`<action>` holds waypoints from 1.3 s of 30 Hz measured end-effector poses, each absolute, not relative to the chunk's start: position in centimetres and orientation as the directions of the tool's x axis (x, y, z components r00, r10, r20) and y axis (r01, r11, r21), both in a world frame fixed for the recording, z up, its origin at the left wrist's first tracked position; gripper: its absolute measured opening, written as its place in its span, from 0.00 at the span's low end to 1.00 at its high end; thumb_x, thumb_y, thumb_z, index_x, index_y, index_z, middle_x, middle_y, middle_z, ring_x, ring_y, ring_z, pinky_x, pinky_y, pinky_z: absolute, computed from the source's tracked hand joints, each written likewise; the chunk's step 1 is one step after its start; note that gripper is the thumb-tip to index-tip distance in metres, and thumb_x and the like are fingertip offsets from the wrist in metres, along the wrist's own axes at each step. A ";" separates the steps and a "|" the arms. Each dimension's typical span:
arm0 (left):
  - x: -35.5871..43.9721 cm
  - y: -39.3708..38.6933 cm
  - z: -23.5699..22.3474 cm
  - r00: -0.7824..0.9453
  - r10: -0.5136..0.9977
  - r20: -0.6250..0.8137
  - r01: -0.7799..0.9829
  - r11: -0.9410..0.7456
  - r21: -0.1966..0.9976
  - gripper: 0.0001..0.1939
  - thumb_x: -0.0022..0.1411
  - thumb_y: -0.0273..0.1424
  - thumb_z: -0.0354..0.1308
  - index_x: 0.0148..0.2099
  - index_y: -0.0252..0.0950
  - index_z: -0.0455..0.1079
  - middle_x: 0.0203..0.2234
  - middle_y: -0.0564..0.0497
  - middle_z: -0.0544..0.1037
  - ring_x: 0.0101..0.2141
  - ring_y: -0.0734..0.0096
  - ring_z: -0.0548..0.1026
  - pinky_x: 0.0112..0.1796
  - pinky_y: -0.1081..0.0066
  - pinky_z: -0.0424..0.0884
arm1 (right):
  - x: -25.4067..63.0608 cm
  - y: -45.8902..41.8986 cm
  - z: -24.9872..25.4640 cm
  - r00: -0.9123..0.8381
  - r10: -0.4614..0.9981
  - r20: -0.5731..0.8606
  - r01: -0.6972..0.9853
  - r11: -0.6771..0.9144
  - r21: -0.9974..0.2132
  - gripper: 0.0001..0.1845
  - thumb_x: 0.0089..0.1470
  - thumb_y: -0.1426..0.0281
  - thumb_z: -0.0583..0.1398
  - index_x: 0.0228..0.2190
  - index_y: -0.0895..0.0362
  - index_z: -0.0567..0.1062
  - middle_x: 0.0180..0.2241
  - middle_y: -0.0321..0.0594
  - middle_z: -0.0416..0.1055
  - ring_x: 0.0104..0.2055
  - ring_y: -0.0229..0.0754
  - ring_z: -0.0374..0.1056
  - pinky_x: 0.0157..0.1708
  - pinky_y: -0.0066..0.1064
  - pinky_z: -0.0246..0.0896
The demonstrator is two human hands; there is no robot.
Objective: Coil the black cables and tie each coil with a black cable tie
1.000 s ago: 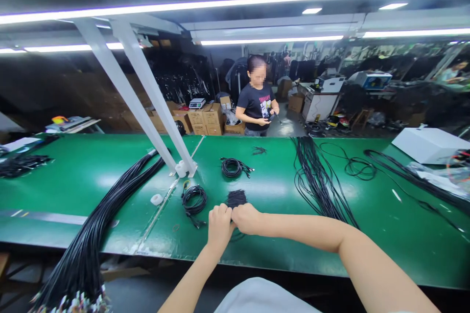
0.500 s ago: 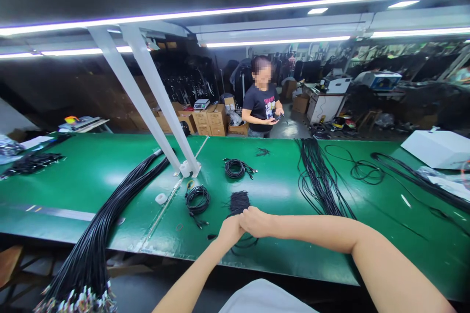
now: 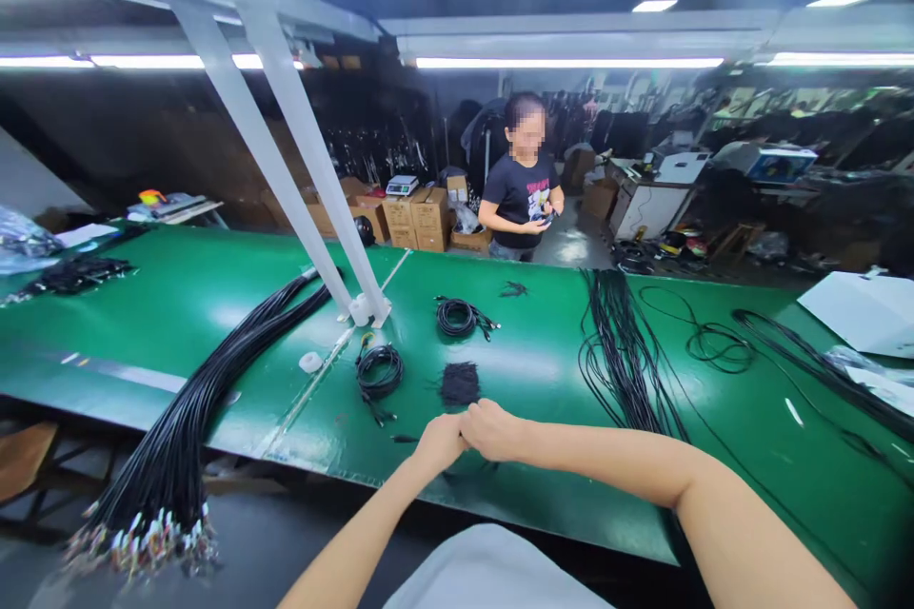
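My left hand and my right hand meet above the front edge of the green table, both with fingers closed. A black cable pokes out left of my left hand, its connector end showing. More of it is mostly hidden below the hands. What my right fingertips pinch is hidden. Just beyond them lies a bundle of short, thin black ties. A coiled black cable rests to the left of it, and another coiled cable lies farther back.
A thick bundle of black cables hangs over the table's front edge at left, beside white posts. Loose black cables spread at right, near a white box. Behind the green table stands a person.
My view has tilted down and shifted slightly. Both hands stay together, and less of the cable loop shows beneath them. The person beyond the table has moved their hands a little.
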State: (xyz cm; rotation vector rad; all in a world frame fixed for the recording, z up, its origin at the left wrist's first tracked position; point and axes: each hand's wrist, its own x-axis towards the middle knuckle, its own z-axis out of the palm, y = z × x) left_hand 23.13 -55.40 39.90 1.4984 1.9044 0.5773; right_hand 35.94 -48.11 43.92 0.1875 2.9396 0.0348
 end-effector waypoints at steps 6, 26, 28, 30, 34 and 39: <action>27.4 -55.3 38.0 -0.196 0.917 -0.347 0.285 0.392 0.875 0.09 0.56 0.25 0.50 0.27 0.34 0.70 0.17 0.53 0.70 0.27 0.68 0.71 0.36 0.68 0.67 | 36.7 -48.0 42.8 -0.874 0.400 -0.277 0.439 0.894 -0.091 0.10 0.56 0.74 0.57 0.35 0.65 0.77 0.35 0.54 0.76 0.38 0.49 0.73 0.33 0.33 0.61; 23.7 -61.5 43.3 -0.148 0.837 -0.526 -0.715 0.276 0.642 0.16 0.64 0.40 0.61 0.41 0.29 0.73 0.20 0.60 0.59 0.21 0.83 0.60 0.31 0.76 0.69 | 41.8 -49.1 39.2 -0.706 0.591 -0.390 0.272 -0.282 -0.920 0.31 0.45 0.47 0.65 0.44 0.54 0.70 0.39 0.40 0.71 0.40 0.41 0.67 0.40 0.34 0.64; 22.2 -62.2 42.9 -0.063 0.841 -0.538 -0.586 0.405 0.702 0.14 0.64 0.38 0.61 0.41 0.30 0.72 0.22 0.58 0.65 0.23 0.82 0.66 0.34 0.75 0.71 | 40.0 -50.6 38.1 -0.683 0.558 -0.471 0.213 -0.465 -0.859 0.26 0.46 0.47 0.65 0.34 0.55 0.69 0.26 0.32 0.65 0.28 0.35 0.61 0.30 0.28 0.60; 20.8 -62.5 41.9 -0.055 0.833 -0.551 -0.402 0.487 0.776 0.10 0.65 0.34 0.59 0.44 0.31 0.72 0.25 0.56 0.69 0.26 0.80 0.70 0.34 0.76 0.71 | 38.3 -52.1 37.4 -0.586 0.630 -0.510 0.154 -0.530 -0.834 0.25 0.44 0.48 0.67 0.27 0.54 0.65 0.20 0.27 0.55 0.22 0.31 0.52 0.24 0.26 0.52; 18.0 -61.0 39.7 -0.245 0.855 -0.458 -0.271 0.393 0.879 0.16 0.68 0.28 0.53 0.57 0.36 0.68 0.25 0.58 0.66 0.22 0.81 0.65 0.27 0.78 0.66 | 36.1 -53.1 36.7 -0.505 0.714 -0.485 0.092 -0.514 -0.853 0.24 0.44 0.49 0.67 0.34 0.54 0.71 0.25 0.30 0.65 0.27 0.33 0.61 0.30 0.27 0.60; 11.6 -55.6 38.0 -0.452 0.815 -0.362 -0.337 0.219 0.916 0.21 0.69 0.31 0.55 0.62 0.43 0.65 0.26 0.58 0.65 0.21 0.82 0.61 0.23 0.80 0.62 | 38.9 -54.1 35.2 -0.336 0.757 -0.560 0.158 -0.541 -0.826 0.27 0.44 0.49 0.65 0.41 0.53 0.74 0.42 0.41 0.75 0.43 0.41 0.71 0.46 0.36 0.66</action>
